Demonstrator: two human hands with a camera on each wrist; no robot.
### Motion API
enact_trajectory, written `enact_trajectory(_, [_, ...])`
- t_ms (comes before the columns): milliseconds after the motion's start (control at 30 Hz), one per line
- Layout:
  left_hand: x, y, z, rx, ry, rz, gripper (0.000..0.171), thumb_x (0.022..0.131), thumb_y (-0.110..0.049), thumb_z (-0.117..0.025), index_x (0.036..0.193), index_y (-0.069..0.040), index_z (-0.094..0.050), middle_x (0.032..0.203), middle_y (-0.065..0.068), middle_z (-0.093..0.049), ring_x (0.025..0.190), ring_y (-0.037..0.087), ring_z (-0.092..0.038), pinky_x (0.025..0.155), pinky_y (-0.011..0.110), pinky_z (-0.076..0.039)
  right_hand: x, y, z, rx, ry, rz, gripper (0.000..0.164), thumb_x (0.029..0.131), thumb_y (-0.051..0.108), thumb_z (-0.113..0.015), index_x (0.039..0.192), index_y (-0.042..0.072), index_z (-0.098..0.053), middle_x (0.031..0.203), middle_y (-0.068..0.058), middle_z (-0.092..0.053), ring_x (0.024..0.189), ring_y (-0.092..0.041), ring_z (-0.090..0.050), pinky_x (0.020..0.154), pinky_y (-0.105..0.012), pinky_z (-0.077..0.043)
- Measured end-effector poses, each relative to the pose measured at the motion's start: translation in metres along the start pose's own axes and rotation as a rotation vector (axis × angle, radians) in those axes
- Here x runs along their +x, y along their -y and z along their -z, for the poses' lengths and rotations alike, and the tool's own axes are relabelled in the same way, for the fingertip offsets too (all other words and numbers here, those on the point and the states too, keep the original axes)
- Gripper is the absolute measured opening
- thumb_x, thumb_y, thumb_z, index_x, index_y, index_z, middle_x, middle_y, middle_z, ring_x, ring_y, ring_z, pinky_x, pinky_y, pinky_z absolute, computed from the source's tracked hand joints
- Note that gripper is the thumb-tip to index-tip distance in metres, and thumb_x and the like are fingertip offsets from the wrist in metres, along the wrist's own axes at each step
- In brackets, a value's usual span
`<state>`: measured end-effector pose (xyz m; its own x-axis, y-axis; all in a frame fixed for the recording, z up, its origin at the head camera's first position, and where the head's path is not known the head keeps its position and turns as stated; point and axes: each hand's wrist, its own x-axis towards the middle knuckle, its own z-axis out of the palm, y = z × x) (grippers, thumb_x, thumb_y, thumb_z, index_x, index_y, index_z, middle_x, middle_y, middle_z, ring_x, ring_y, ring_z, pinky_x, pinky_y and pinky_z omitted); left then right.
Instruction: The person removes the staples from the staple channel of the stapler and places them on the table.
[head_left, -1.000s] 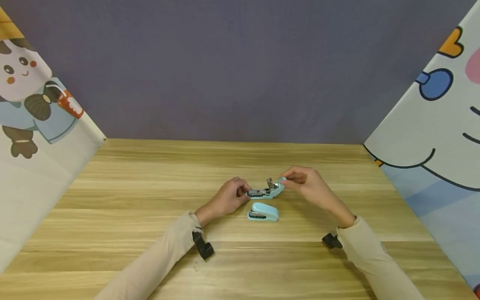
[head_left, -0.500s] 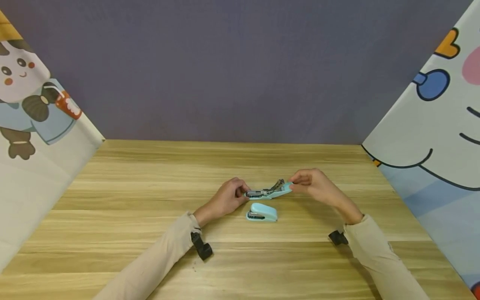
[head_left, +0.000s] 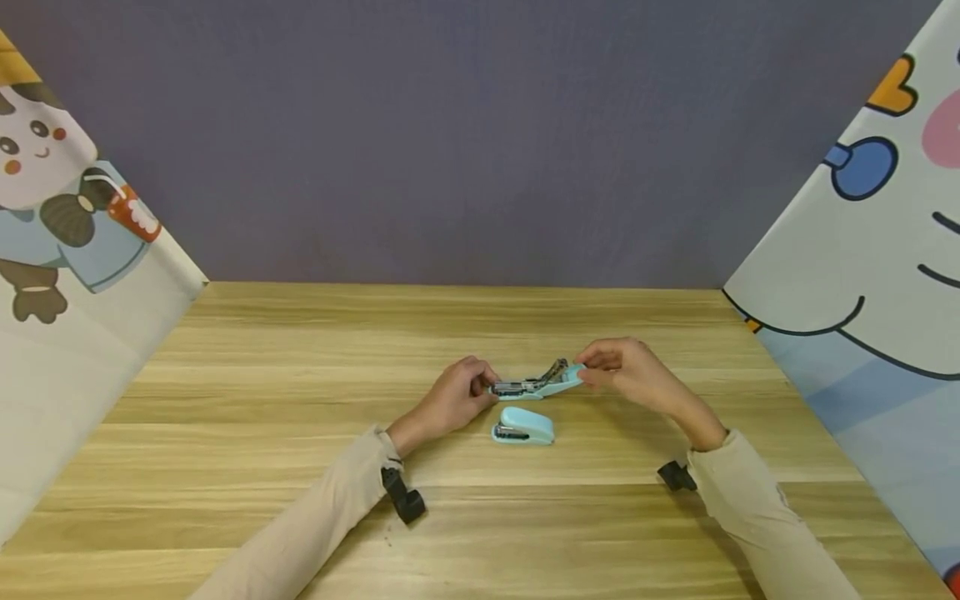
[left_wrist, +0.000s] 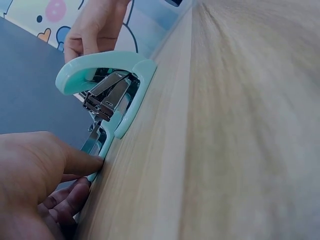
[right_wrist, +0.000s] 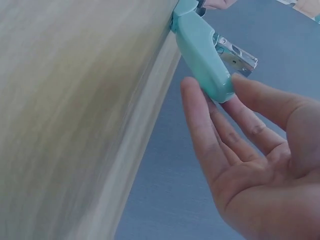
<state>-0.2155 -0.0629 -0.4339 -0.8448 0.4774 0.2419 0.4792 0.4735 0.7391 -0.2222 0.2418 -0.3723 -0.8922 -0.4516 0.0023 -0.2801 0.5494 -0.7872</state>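
A light blue stapler lies folded wide apart on the wooden table, its metal magazine and inner parts exposed. My left hand pinches the tip of its base between thumb and fingers at the left end. On the other side, my right hand holds the end of the swung-back cover between thumb and fingertips, and the cover slants up from the table. A metal arm sticks up from inside the cover. Just nearer to me sits a second light blue stapler, folded together and untouched.
The wooden table runs back to a dark grey-purple partition. Cartoon-printed panels stand at the left and right sides. Black wrist cameras hang from both sleeves.
My right hand has moved right, swinging the stapler's cover farther back and lower. For the last half second both hands have stayed almost still, the left keeping its pinch on the base.
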Motion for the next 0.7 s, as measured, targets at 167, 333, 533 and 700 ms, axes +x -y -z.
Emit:
enact_trajectory(167, [0.001, -0.002, 0.000, 0.003, -0.011, 0.001, 0.015, 0.088, -0.002, -0.074, 0.101, -0.004, -0.068, 0.091, 0.007, -0.059, 0.073, 0.013, -0.051, 0.065, 0.026, -0.046, -0.001, 0.010, 0.000, -0.147, -0.098, 0.036, 0.021, 0.097, 0.018, -0.066, 0.113, 0.006, -0.071, 0.110, -0.009, -0.071, 0.099, -0.027, -0.067, 0.084, -0.045, -0.056])
enact_trajectory(333, [0.003, -0.001, -0.002, 0.008, -0.009, -0.001, 0.014, 0.088, -0.003, -0.073, 0.102, -0.005, -0.069, 0.089, 0.007, -0.058, 0.071, 0.012, -0.050, 0.063, 0.026, -0.044, -0.006, 0.030, 0.000, -0.176, -0.229, 0.079, 0.016, 0.098, 0.018, -0.065, 0.110, 0.010, -0.073, 0.103, -0.007, -0.073, 0.091, -0.025, -0.070, 0.076, -0.037, -0.058])
enact_trajectory(533, [0.006, 0.000, -0.004, 0.014, -0.004, 0.006, 0.015, 0.089, -0.004, -0.074, 0.103, -0.005, -0.069, 0.091, 0.006, -0.059, 0.071, 0.012, -0.050, 0.063, 0.025, -0.044, -0.002, 0.046, -0.012, 0.137, -0.091, 0.087, 0.023, 0.101, 0.014, -0.060, 0.114, -0.002, -0.068, 0.095, -0.019, -0.072, 0.085, -0.037, -0.071, 0.074, -0.038, -0.060])
enact_trajectory(700, [0.008, 0.000, -0.004, 0.023, -0.007, 0.024, 0.015, 0.089, -0.005, -0.074, 0.103, -0.005, -0.069, 0.091, 0.004, -0.059, 0.071, 0.011, -0.051, 0.063, 0.024, -0.045, 0.014, 0.044, -0.038, 0.294, 0.051, 0.041, 0.033, 0.104, 0.012, -0.053, 0.124, -0.014, -0.057, 0.104, -0.027, -0.069, 0.095, -0.040, -0.069, 0.083, -0.048, -0.056])
